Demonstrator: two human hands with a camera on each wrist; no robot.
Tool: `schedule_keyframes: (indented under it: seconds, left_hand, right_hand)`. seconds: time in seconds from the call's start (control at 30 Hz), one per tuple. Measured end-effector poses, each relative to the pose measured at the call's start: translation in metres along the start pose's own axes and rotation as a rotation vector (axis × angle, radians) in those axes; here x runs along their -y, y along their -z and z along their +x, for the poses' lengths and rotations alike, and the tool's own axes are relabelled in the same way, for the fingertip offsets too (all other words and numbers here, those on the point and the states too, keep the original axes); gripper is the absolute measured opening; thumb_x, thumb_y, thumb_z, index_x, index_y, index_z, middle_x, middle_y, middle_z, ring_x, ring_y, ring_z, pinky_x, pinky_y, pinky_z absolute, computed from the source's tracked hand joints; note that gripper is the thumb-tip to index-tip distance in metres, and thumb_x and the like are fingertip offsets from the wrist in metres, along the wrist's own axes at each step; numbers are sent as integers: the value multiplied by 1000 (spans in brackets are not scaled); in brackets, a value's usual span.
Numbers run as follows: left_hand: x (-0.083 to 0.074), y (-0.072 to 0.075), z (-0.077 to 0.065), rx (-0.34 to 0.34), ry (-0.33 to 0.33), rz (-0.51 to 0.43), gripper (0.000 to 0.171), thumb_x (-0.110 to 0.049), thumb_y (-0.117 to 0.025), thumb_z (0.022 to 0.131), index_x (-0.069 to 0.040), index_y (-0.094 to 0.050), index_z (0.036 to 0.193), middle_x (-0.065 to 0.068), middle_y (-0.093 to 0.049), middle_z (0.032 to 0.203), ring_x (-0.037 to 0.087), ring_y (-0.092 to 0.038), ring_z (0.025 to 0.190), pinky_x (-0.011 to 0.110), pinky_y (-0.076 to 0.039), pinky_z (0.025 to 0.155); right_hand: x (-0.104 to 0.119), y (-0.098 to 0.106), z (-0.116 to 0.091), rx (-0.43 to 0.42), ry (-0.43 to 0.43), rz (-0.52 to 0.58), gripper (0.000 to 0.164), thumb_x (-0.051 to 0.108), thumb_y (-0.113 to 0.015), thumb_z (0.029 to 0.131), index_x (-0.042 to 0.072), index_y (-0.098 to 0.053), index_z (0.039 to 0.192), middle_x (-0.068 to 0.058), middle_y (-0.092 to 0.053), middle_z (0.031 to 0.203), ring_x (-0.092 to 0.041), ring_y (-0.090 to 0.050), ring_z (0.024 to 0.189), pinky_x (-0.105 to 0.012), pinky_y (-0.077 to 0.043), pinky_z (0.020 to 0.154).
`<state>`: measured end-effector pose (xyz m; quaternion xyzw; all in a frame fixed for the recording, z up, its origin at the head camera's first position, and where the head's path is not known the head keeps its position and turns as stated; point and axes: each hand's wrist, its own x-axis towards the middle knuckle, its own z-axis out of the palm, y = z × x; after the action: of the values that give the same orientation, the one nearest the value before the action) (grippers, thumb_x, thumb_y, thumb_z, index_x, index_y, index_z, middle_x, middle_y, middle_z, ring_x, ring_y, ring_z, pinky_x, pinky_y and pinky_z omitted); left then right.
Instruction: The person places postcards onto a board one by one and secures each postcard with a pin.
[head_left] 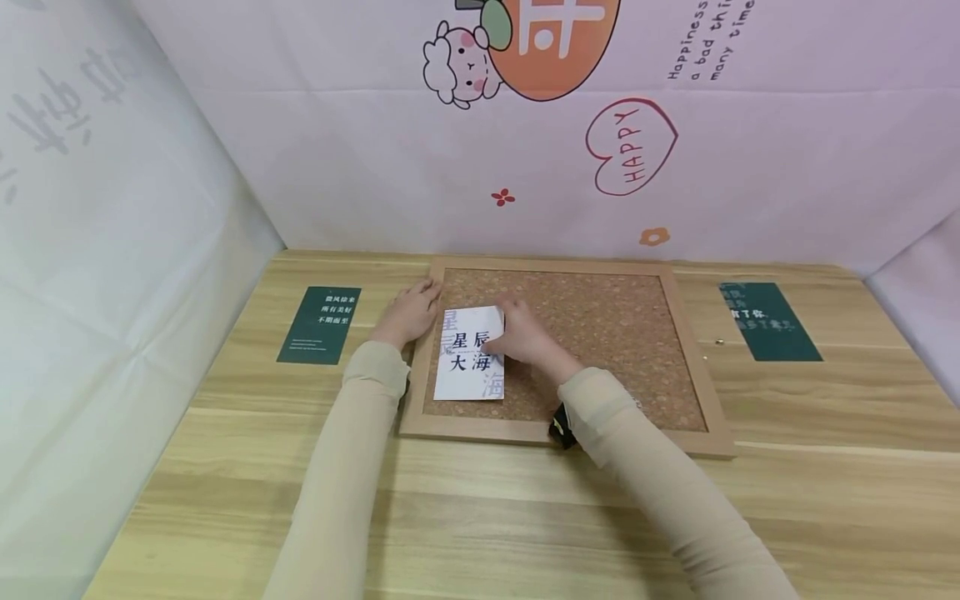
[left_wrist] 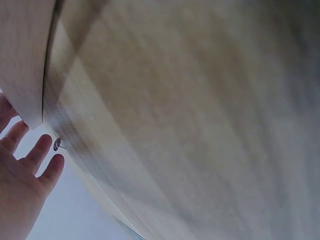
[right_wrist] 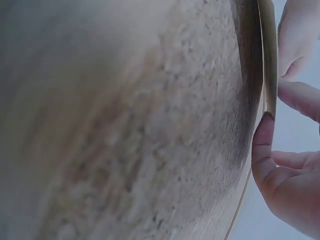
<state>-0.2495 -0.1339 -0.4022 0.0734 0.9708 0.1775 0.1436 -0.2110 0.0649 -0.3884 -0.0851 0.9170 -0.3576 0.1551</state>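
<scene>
A cork board (head_left: 600,333) in a light wooden frame lies on the table. Over its left part is a white card (head_left: 457,385) with dark and pale purple Chinese characters. My right hand (head_left: 528,335) pinches this card by its right edge; the right wrist view shows the card (right_wrist: 269,60) raised on edge above the cork. At the frame's upper left side, my left hand (head_left: 408,315) rests with fairly straight fingers touching the wood. Close to those fingertips, a thumbtack (left_wrist: 57,144) lies on the table. How the card's lower face meets the cork is hidden.
A dark green card (head_left: 309,337) with white writing lies left of the board, another green card (head_left: 780,333) to its right. Beside the frame's right edge is a small metallic object (head_left: 720,341). A printed white cloth (head_left: 360,167) hangs behind the table.
</scene>
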Motion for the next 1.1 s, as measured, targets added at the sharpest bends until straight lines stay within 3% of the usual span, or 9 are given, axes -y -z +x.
schedule_keyframes:
  seconds: [0.4,0.67,0.97,1.1]
  left_hand:
    - [-1,0,0,-6,-9,8,50,-29,-25,105,-15,-22,153,5,-14,162,39,-18,147,53,-15,120]
    - [-1,0,0,-5,-6,4,50,-30,-25,105,-15,-23,153,6,-14,162,39,-18,147,54,-14,120]
    - [0,0,-1,-6,-10,8,50,-30,-25,105,-15,-22,153,6,-14,162,38,-19,147,52,-15,121]
    - [0,-1,1,-11,-10,10,51,-30,-24,105,-16,-22,153,6,-14,162,39,-19,146,52,-15,120]
  right_hand:
    - [6,-6,1,36,-35,-96,93,23,-80,77,-9,-26,146,-28,-19,154,-41,-29,141,-46,-25,118]
    - [10,-10,2,47,-41,-192,94,27,-80,78,-10,-26,146,-25,-22,153,-37,-38,137,-42,-32,116]
    - [13,-11,1,43,-51,-230,94,27,-80,78,-5,-26,148,-21,-22,155,-37,-38,137,-43,-35,114]
    - [12,-11,0,33,2,-291,88,28,-80,77,-1,-34,146,-20,-27,153,-37,-34,139,-46,-31,116]
